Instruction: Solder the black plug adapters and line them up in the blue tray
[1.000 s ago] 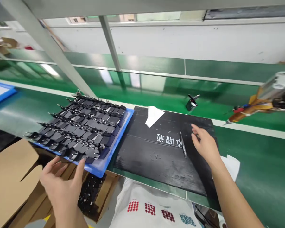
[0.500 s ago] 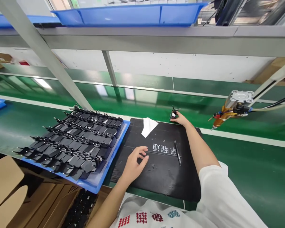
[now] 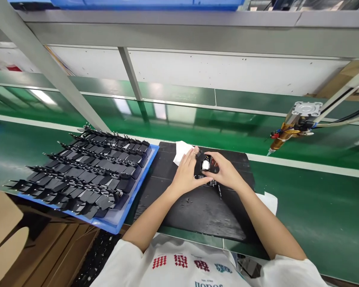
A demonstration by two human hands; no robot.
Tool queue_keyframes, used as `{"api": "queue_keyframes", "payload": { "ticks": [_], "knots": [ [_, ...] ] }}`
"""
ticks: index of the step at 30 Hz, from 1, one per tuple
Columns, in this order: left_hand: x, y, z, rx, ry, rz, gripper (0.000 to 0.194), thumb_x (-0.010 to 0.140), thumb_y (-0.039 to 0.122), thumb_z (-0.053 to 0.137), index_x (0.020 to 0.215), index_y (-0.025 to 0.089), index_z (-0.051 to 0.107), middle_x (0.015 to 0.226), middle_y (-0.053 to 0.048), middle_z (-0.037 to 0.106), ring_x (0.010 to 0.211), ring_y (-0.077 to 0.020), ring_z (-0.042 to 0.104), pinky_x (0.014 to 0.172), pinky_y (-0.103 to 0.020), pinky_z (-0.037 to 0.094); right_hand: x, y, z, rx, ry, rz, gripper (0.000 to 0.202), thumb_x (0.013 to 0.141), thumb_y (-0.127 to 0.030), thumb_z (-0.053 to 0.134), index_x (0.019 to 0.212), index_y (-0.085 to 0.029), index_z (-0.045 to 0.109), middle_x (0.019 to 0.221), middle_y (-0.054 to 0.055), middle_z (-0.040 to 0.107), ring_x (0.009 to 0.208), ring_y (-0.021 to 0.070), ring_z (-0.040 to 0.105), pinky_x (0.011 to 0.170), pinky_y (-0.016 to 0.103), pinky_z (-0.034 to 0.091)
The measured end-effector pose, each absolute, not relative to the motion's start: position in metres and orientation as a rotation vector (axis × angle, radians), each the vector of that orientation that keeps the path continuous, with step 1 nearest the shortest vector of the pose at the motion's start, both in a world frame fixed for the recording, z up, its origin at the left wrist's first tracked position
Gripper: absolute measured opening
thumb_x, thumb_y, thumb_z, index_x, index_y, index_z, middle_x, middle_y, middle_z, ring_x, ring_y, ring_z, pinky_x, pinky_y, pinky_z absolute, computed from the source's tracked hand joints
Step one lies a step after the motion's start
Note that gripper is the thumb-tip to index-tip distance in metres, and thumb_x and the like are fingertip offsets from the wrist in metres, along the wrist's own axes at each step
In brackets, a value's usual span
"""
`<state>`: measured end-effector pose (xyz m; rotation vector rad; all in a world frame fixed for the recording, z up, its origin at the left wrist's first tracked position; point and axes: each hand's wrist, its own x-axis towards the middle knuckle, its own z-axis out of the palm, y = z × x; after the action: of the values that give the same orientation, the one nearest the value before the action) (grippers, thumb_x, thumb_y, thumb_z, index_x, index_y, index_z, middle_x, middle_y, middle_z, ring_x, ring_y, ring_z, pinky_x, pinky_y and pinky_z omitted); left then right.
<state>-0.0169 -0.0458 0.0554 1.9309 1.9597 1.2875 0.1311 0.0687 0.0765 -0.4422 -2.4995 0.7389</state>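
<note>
Above the black mat [image 3: 155, 191], both hands meet at a small open black casing [image 3: 202, 168] with a white block [image 3: 206, 164] inside. My right hand [image 3: 225, 171] grips the casing from its right side between thumb and fingers. My left hand [image 3: 184, 173] closes around it from the left, fingertips at a dark blurred part beside the casing and thumb reaching below it. A white paper sheet [image 3: 181, 151] lies behind my left fingers. The thin black pen-like tool [image 3: 219, 191] rests on the mat, partly hidden by my right hand.
At left, a blue tray [image 3: 137, 199] carries rows of black casings [image 3: 92, 167] with metal pins. An orange dispenser nozzle [image 3: 277, 143] hangs at right. White paper [image 3: 268, 201] lies beside my right forearm. An open cardboard box [image 3: 48, 255] stands below the tray.
My right hand has brought the casing from the mat's far edge back toward me. My left hand has moved up and right to meet it. The head view has tilted down slightly.
</note>
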Motion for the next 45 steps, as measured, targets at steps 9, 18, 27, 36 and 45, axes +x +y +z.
{"api": "queue_keyframes", "payload": {
  "ticks": [9, 18, 27, 36, 45],
  "knots": [
    [0.003, -0.045, 0.032, 1.202, 1.572, 1.567, 0.048, 0.085, 0.036, 0.066, 0.128, 0.017, 0.057, 0.113, -0.009, 0.073, 0.094, -0.0211, 0.071, 0.083, -0.033, 0.06, 0.169, 0.054, 0.083, -0.451, -2.257, 0.518, 0.053, 0.089, -0.024, 0.062, 0.139, -0.031, 0.05, 0.118, 0.007, 0.064, 0.098, 0.0222, 0.066, 0.09, 0.043, 0.056],
    [-0.001, -0.051, 0.024, 1.366, 1.54, 1.643, 0.057, 0.081, 0.022, 0.063, 0.137, 0.018, 0.051, 0.136, -0.015, 0.06, 0.119, -0.0239, 0.062, 0.092, -0.033, 0.057, 0.234, 0.16, 0.093, -0.974, -1.318, 0.551, 0.068, 0.062, -0.021, 0.081, 0.124, -0.03, 0.055, 0.137, 0.012, 0.054, 0.137, 0.0348, 0.045, 0.116, 0.063, 0.026],
    [0.004, -0.037, 0.008, 0.83, 1.354, 1.613, 0.052, 0.079, 0.023, 0.068, 0.129, 0.017, 0.054, 0.117, -0.009, 0.068, 0.102, -0.0205, 0.067, 0.09, -0.037, 0.059, 0.186, 0.153, 0.084, -0.828, -1.71, 0.793, 0.053, 0.064, -0.043, 0.076, 0.11, -0.026, 0.054, 0.102, 0.006, 0.068, 0.097, 0.026, 0.069, 0.096, 0.052, 0.051],
    [-0.002, -0.039, 0.022, 1.026, 1.832, 1.327, 0.039, 0.076, 0.021, 0.073, 0.114, 0.018, 0.066, 0.096, -0.005, 0.075, 0.088, -0.0232, 0.07, 0.085, -0.036, 0.055, 0.122, 0.07, 0.092, -0.622, -1.834, 0.669, 0.047, 0.077, -0.042, 0.074, 0.112, -0.026, 0.047, 0.08, -0.002, 0.058, 0.067, 0.0161, 0.061, 0.067, 0.034, 0.053],
    [-0.003, -0.037, 0.012, 1.142, 1.743, 1.44, 0.04, 0.078, 0.021, 0.071, 0.118, 0.017, 0.065, 0.108, -0.008, 0.073, 0.096, -0.0242, 0.069, 0.091, -0.038, 0.054, 0.096, 0.036, 0.101, -0.371, -1.797, 0.849, 0.038, 0.082, -0.035, 0.072, 0.11, -0.031, 0.046, 0.076, -0.004, 0.051, 0.063, 0.015, 0.056, 0.057, 0.029, 0.05]
  ]
}}
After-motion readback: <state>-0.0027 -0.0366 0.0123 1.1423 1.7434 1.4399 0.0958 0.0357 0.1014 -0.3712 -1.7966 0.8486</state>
